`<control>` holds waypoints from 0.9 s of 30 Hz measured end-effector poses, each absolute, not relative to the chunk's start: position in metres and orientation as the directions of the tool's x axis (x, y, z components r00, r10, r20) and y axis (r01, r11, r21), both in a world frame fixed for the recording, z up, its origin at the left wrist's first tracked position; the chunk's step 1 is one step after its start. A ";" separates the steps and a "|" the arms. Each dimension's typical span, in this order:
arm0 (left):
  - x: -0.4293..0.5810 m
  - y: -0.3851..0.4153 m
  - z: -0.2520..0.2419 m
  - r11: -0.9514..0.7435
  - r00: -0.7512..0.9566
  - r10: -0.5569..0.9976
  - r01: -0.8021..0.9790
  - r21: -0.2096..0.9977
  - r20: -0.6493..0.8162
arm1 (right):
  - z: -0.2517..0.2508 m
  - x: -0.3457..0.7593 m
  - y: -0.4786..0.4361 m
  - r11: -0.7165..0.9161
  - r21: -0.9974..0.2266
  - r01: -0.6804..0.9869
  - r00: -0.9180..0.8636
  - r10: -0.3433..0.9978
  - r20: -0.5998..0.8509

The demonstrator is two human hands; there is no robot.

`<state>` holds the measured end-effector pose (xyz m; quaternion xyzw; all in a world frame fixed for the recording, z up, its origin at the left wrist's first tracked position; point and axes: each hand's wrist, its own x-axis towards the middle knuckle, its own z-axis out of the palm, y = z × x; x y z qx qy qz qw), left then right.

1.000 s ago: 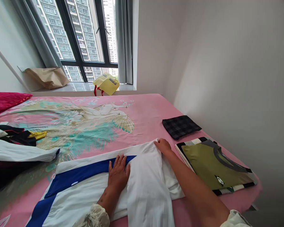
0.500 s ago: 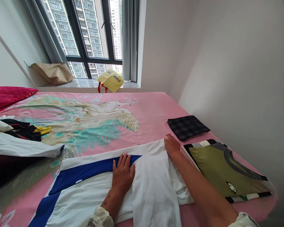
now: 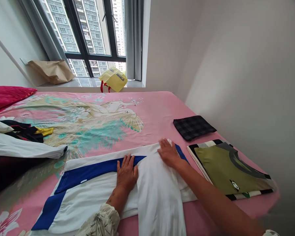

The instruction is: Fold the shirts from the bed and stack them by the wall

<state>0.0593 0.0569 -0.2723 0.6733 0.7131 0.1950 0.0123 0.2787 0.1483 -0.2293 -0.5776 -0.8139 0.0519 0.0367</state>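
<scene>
A white-and-blue shirt (image 3: 93, 193) lies partly folded on the bed in front of me, with a white sleeve hanging down toward me. My left hand (image 3: 127, 171) rests flat on its blue stripe, fingers spread. On the shirt's far right corner lies my right hand (image 3: 167, 152), palm down with its fingers stretched out, slightly blurred. Just right of this hand a bit of blue cloth shows at the shirt's edge. Beside my right forearm sits a stack of folded clothes topped by an olive T-shirt (image 3: 216, 167) with a grey collar.
Beyond the stack is a folded black checked cloth (image 3: 194, 127). Loose clothes (image 3: 22, 144) are heaped at left, near a red pillow (image 3: 9, 96). A paper bag (image 3: 52, 72) and a yellow bag (image 3: 115, 78) stand by the window. A wall borders the bed's right side.
My right hand has moved left and inward from the shirt's far right corner, and blue cloth now shows there. My left hand stays on the stripe. The view has tilted slightly down.
</scene>
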 end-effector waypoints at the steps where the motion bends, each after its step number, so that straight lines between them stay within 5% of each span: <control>1: 0.060 0.057 -0.271 0.020 -0.097 0.965 0.954 0.299 0.245 | -0.231 0.275 0.135 0.438 -0.149 0.887 -0.439 0.898 0.024; 4: 0.061 0.057 -0.271 0.020 -0.105 0.962 0.948 0.319 0.251 | -0.244 0.278 0.096 0.593 -0.202 0.779 -0.609 0.793 -0.016; 10: 0.054 0.065 -0.272 0.027 -0.136 0.965 0.903 0.428 0.225 | -0.232 0.322 0.072 0.170 -0.107 0.980 -0.174 0.984 -0.031; 15: 0.062 0.059 -0.244 0.007 -0.153 0.963 0.835 0.550 0.220 | -0.205 0.280 0.037 0.334 -0.251 0.909 -0.326 0.942 0.075; 18: 0.075 0.031 -0.231 -0.273 0.144 0.939 0.863 0.424 0.311 | -0.214 0.264 0.024 0.377 -0.290 0.880 -0.375 0.925 0.063; 21: 0.077 0.004 -0.235 -0.424 0.378 0.903 0.862 0.279 0.204 | -0.232 0.287 0.028 0.360 -0.245 0.900 -0.381 0.924 -0.043; 24: 0.071 -0.006 -0.240 -0.330 0.327 0.943 0.903 0.275 0.060 | -0.234 0.322 0.034 0.196 -0.136 0.971 -0.211 0.971 -0.109; 27: 0.079 -0.006 -0.236 -0.219 0.232 0.973 0.933 0.287 -0.013 | -0.220 0.329 0.023 0.167 -0.119 0.979 -0.171 0.985 -0.020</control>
